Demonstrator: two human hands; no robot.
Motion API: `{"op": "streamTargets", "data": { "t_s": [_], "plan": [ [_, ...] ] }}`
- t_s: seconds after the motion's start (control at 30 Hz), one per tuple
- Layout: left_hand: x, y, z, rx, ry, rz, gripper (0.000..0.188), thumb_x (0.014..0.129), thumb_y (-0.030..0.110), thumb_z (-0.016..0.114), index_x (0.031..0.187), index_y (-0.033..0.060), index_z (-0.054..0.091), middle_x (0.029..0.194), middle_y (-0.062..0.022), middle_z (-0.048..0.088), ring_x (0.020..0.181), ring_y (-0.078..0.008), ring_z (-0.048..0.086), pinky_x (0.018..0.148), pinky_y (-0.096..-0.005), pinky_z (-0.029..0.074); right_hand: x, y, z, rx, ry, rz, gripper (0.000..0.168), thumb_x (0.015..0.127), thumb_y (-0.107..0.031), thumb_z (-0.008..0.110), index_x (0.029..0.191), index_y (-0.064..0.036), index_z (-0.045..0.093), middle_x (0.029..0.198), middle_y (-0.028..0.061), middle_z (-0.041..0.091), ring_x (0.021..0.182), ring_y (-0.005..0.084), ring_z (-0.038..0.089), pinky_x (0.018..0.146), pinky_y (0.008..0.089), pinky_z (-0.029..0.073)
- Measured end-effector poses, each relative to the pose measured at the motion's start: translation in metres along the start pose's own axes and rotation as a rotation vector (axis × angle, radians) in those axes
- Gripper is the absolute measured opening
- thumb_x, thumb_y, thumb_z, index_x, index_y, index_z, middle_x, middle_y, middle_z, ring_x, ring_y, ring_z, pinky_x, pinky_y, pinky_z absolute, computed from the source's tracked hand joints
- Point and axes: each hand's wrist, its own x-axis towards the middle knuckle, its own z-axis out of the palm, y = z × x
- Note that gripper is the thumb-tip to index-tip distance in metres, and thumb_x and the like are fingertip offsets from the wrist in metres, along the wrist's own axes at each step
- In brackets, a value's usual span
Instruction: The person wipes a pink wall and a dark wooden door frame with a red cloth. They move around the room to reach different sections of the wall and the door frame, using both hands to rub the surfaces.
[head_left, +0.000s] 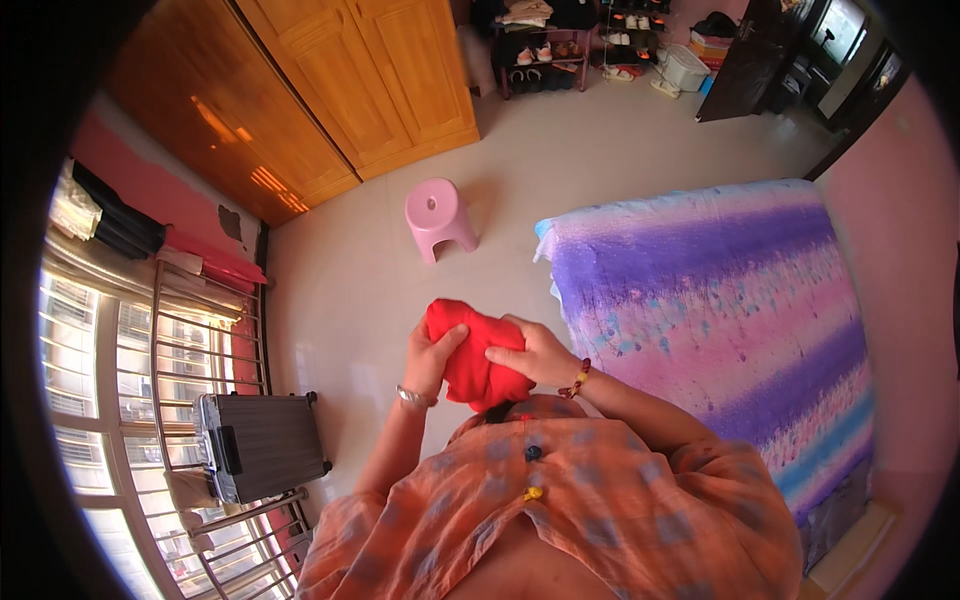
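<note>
A bunched red cloth (480, 367) is held up in front of my body, above the tiled floor. My left hand (435, 351) grips its left side, with the thumb pressed on top and the fingers hidden behind the fabric. On the other side my right hand (532, 349) holds it the same way, thumb lying across the front. The cloth looks folded or crumpled, so its exact kind cannot be told. A metal watch or bracelet (415, 397) is on my left wrist, and a beaded bracelet (577, 378) circles the right.
Ahead on the floor stands a pink plastic stool (433, 210). A bed with a purple patterned sheet (712, 300) lies to the right. At left are a grey suitcase (262, 446) and window railings (210, 352). A wooden wardrobe (405, 67) and shoe racks (547, 64) stand farther off.
</note>
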Motion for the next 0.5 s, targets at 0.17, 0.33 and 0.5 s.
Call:
{"op": "streamTargets", "data": {
  "t_s": [0.17, 0.33, 0.5],
  "plan": [
    [0.090, 0.020, -0.004, 0.012, -0.108, -0.077, 0.030, 0.092, 0.010, 0.072, 0.119, 0.0009, 0.061, 0.108, -0.0057, 0.069, 0.096, -0.0135, 0.065, 0.085, -0.0299, 0.055, 0.062, 0.001, -0.025, 0.129, 0.140, 0.084, 0.025, 0.094, -0.020, 0.070, 0.110, -0.002, 0.063, 0.099, 0.0034, 0.067, 0.093, 0.0090, 0.061, 0.083, 0.0284, 0.051],
    [0.176, 0.050, 0.021, 0.085, -0.285, -0.077, 0.036, 0.093, 0.012, 0.072, 0.123, 0.0007, 0.058, 0.114, -0.0057, 0.066, 0.104, -0.0145, 0.062, 0.093, -0.0319, 0.051, 0.131, 0.013, -0.079, 0.203, 0.298, 0.104, 0.023, 0.093, -0.017, 0.069, 0.110, -0.002, 0.066, 0.100, 0.0048, 0.069, 0.093, 0.0108, 0.062, 0.084, 0.0276, 0.051],
    [0.281, 0.075, 0.037, 0.185, -0.344, 0.055, 0.034, 0.092, 0.007, 0.071, 0.122, -0.0016, 0.058, 0.111, -0.0066, 0.067, 0.103, -0.0143, 0.062, 0.092, -0.0318, 0.051, 0.215, 0.000, -0.144, 0.492, 0.244, 0.073, 0.029, 0.094, -0.019, 0.069, 0.117, -0.001, 0.065, 0.110, 0.0049, 0.069, 0.100, 0.0127, 0.064, 0.090, 0.0303, 0.052]
  ]
}}
